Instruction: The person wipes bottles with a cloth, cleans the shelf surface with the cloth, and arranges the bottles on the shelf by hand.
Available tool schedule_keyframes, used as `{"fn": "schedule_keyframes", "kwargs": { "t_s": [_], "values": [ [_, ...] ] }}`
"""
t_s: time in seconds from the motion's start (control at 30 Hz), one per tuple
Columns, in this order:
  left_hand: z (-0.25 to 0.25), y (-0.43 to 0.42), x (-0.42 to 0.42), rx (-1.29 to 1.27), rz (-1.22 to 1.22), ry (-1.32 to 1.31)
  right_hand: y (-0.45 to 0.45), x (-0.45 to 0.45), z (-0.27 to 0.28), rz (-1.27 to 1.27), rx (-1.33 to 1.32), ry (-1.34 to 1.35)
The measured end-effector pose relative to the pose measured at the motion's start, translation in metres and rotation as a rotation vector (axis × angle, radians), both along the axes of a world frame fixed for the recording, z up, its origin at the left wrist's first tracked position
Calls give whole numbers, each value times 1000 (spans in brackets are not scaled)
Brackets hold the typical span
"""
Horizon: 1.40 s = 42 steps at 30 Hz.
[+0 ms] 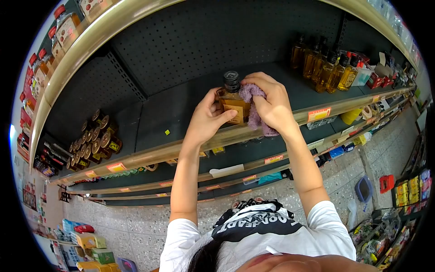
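Several dark shelves above speckled floor face me, left hand grasping a bottle, right hand a cloth.

Both arms of the person reach forward, the forearms coming nearer to each other toward the wrists. The left hand is curved in a grip, its thumb pointing toward the right hand, which is also closed, with fingers bent inward.
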<state>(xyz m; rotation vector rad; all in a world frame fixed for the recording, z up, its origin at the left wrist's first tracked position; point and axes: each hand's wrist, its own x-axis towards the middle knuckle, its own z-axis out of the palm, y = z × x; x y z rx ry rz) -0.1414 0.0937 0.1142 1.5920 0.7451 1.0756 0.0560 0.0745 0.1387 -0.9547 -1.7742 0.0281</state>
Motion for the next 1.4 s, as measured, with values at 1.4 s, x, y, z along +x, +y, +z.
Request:
{"fn": "schedule_keyframes", "kwargs": {
  "t_s": [1.4],
  "values": [
    [-5, 2, 4, 111, 99, 47, -43, 119, -2, 229, -726, 762]
  ]
}}
